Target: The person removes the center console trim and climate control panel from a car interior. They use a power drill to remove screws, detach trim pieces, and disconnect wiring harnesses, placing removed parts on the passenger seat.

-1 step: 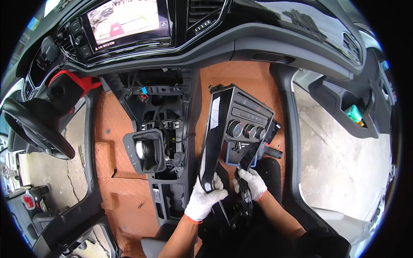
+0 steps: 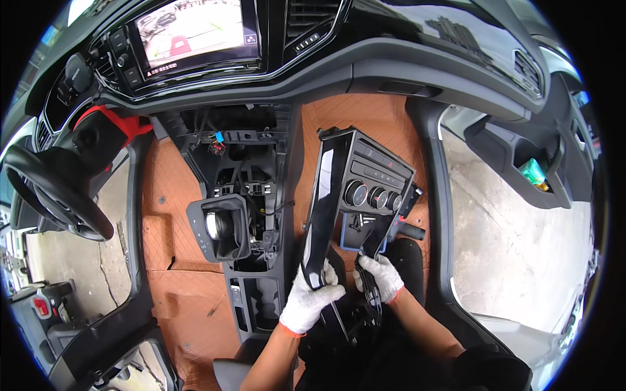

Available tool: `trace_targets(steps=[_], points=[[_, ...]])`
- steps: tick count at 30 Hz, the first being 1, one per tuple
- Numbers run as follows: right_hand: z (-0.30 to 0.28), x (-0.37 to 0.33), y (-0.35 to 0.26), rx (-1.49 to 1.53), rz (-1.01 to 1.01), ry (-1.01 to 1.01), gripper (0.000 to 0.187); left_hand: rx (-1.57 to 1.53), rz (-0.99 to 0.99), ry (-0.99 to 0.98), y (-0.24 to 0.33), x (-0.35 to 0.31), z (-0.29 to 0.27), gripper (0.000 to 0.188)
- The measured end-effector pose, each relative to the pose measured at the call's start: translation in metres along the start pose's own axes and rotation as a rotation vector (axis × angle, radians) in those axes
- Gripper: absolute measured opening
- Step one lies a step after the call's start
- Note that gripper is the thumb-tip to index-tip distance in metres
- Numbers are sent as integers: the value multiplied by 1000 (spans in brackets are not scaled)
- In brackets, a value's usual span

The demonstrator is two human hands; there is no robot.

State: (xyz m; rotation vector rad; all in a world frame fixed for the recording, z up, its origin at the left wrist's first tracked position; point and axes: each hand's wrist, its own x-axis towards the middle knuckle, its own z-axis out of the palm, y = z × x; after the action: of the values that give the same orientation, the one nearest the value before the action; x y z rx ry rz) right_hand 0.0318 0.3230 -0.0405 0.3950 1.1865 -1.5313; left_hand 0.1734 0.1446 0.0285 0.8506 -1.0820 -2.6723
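Observation:
A glossy black centre console trim panel [image 2: 329, 195] is tilted over my lap, with climate control knobs and a row of buttons at its upper part. My left hand [image 2: 308, 300], in a white knit glove with an orange cuff, is closed around its left leg. Gloved the same way, my right hand [image 2: 381, 277] grips the right leg. Left of the panel lies the opened centre console [image 2: 287, 287], its brackets and wiring exposed. A gear shifter [image 2: 218, 227] with its black boot and surround stands in it.
Behind the panel, on the orange quilted floor mat [image 2: 365, 111], a blue-edged tray [image 2: 352, 242] holds small dark parts, with a dark tool [image 2: 412, 231] beside it. A steering wheel [image 2: 59, 195] is at the left. The dashboard screen [image 2: 195, 32] is lit. The right door [image 2: 521, 156] stands open.

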Motion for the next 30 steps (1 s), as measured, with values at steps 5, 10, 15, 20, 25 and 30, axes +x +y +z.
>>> trace_targets(steps=[5, 10, 15, 20, 25, 30], points=[[-11, 6, -4, 42, -108, -46, 17, 69, 35, -53, -1, -1, 13, 93], [-46, 16, -6, 46, -153, 88, 19, 109, 258, 111, -34, 1, 8, 87], [-142, 2, -12, -20, -190, 310, 17, 286, 220, 170, -39, 3, -9, 60], [-219, -15, 9, -115, -239, 413, 14, 756, 407, 213, -26, 8, -17, 44], [-260, -32, 52, -197, -340, 578, 15, 1308, 446, 410, 44, 29, -62, 54], [-260, -47, 78, -224, -316, 614, 14, 997, 504, 268, 117, 73, -41, 70]])
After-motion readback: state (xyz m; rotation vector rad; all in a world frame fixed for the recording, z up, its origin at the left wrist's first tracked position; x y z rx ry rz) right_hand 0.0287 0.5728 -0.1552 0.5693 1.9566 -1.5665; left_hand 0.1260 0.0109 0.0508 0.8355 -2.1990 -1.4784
